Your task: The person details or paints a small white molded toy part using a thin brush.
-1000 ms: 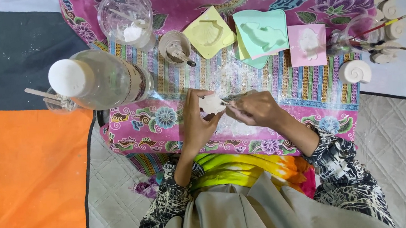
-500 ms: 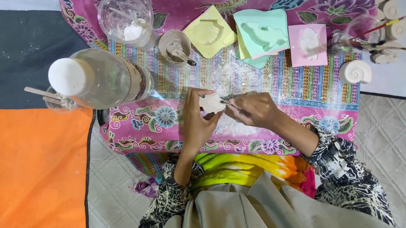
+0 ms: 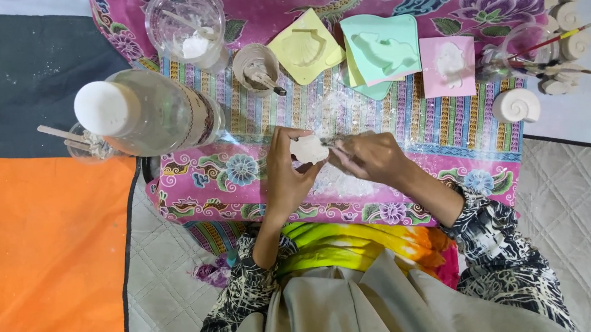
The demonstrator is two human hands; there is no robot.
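My left hand (image 3: 284, 177) holds a small white plaster cast (image 3: 307, 149) between thumb and fingers, over a colourful patterned cloth (image 3: 239, 171). My right hand (image 3: 373, 158) is closed around a thin tool (image 3: 328, 142) whose tip touches the cast's right edge. White crumbs and dust (image 3: 340, 182) lie on the cloth under both hands.
Behind the hands lie a yellow shell mould (image 3: 306, 46), a mint dolphin mould (image 3: 380, 48) and a pink mould (image 3: 448, 66). A large clear bottle (image 3: 145, 115), a jar of white powder (image 3: 185, 19), a small cup with a stirrer (image 3: 255, 66) and plaster shells (image 3: 516, 106) stand around.
The hands stay in the same place over the cloth. The right hand shifts the tool slightly along the cast's edge.
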